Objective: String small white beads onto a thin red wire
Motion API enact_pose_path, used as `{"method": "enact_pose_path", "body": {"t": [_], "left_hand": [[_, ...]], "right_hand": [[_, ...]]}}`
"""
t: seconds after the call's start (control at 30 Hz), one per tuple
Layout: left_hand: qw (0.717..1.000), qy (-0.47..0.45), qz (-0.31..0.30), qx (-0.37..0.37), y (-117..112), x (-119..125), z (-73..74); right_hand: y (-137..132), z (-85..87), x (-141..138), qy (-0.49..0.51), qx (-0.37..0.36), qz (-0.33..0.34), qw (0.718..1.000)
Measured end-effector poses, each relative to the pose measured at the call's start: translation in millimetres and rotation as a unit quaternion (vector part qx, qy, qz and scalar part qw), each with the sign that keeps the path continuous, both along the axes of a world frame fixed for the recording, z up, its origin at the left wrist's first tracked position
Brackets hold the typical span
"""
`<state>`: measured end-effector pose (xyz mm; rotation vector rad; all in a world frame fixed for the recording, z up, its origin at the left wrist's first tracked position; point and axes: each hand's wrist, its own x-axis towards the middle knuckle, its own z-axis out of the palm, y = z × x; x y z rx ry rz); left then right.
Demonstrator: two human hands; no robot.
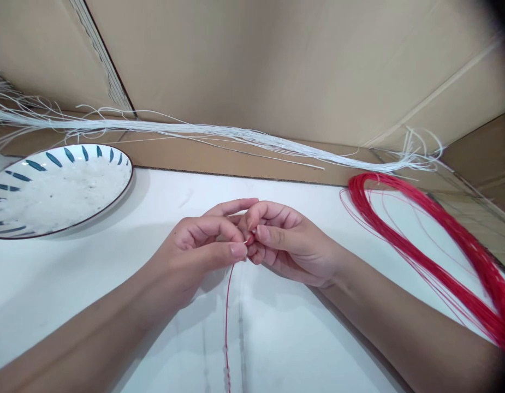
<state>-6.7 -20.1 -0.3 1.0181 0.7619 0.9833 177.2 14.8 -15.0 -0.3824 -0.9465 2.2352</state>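
Observation:
My left hand [207,245] and my right hand [285,234] meet over the middle of the white table. The thumb and forefinger of each are pinched together, with a small loop of red cord [250,238] and a bit of white strand [245,242] between them. From under my left fingertips a thin red cord [226,322] hangs toward the near edge, slightly kinked at its lower end. How the red and white pieces cross is mostly hidden by my fingers.
On the left stands an oval white plate [72,185] with dark leaf marks and whitish bits in it. A long bundle of white strands [219,131] lies along the cardboard [236,65] at the back. At right is a coiled hank of red cord [416,262].

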Motion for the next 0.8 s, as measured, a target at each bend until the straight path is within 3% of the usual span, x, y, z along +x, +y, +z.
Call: {"method": "enact_pose_path", "body": {"t": [0.4, 0.8], "left_hand": [[0.999, -0.014, -0.020, -0.031, -0.3, 0.9, 5.9], [1.000, 0.003, -0.018, -0.001, 1.2, 1.3, 4.9]], "right_hand": [[-0.8, 2.4, -1.6, 0.003, 0.038, 0.000, 0.999], [-1.1, 2.1, -2.7, -0.008, 0.045, -0.014, 0.999]]}}
